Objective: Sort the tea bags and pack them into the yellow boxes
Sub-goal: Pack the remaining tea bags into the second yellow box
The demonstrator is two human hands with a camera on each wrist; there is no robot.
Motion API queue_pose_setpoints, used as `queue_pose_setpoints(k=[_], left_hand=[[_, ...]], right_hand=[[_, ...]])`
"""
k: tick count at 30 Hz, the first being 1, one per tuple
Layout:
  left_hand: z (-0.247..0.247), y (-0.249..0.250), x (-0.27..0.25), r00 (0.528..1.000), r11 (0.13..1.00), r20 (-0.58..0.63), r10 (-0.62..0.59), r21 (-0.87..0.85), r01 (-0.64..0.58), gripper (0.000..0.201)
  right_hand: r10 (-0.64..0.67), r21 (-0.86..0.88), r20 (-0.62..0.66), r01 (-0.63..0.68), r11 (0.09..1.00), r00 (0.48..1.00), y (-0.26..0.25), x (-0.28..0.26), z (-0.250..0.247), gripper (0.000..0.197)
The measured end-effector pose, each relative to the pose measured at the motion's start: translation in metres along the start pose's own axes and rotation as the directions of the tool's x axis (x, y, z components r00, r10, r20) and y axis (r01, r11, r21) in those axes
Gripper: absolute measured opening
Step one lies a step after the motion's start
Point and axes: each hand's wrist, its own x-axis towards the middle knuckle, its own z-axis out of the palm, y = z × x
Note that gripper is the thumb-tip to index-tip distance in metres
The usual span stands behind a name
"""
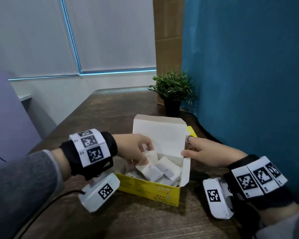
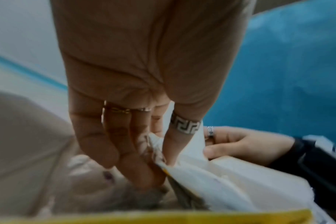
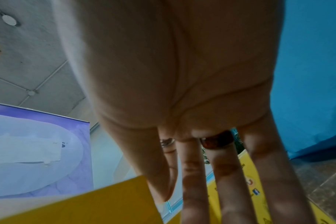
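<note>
An open yellow box (image 1: 150, 189) stands mid-table with its white-lined lid (image 1: 160, 135) raised. Several white tea bags (image 1: 151, 171) lie loosely inside it. My left hand (image 1: 146, 153) reaches into the box from the left, and its thumb and fingers pinch a small bunch of tea bags (image 1: 152, 156). The left wrist view shows the same pinch (image 2: 159, 159) on the white bags (image 2: 192, 175), just above the box's yellow rim (image 2: 163, 216). At the lid's right edge, my right hand (image 1: 188, 149) pinches it, thumb in front and fingers behind (image 3: 182, 189). A second yellow box (image 1: 191, 132) peeks out behind the lid.
A small potted plant (image 1: 173, 90) stands behind the boxes, against a cardboard panel (image 1: 167, 40). A blue curtain (image 1: 248, 66) closes off the right side. A black cable (image 1: 47, 204) runs across the wooden table (image 1: 128, 221) at the near left.
</note>
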Motion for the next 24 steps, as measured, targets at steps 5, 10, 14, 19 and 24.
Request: queue_pose_setpoints(k=[5,10,14,19,24], left_hand=[[-0.004,0.001,0.003,1.000,0.998,-0.003,0.028,0.061,-0.028,0.031],[-0.001,-0.001,0.004,0.987,0.991,-0.112,0.113,0.079,-0.105,0.011],[-0.009,-0.005,-0.001,0.954,0.988,-0.256,0.153,0.036,-0.149,0.003],[-0.012,-0.014,-0.010,0.913,0.988,-0.379,0.151,0.029,-0.152,0.011],[-0.011,-0.016,-0.017,0.906,0.979,-0.390,0.164,-0.051,-0.199,0.014]], right_hand=[[-0.002,-0.005,-0.003,0.002,1.000,1.000,-0.001,0.001,0.001,0.034],[-0.010,-0.012,0.002,0.010,1.000,1.000,0.000,0.002,0.001,0.034],[-0.004,-0.032,-0.003,0.003,0.999,1.000,0.000,0.001,0.001,0.029],[-0.009,-0.034,-0.012,0.008,0.999,1.000,0.001,0.003,0.002,0.032],[-0.008,-0.013,-0.014,0.008,1.000,1.000,0.002,0.004,0.003,0.035]])
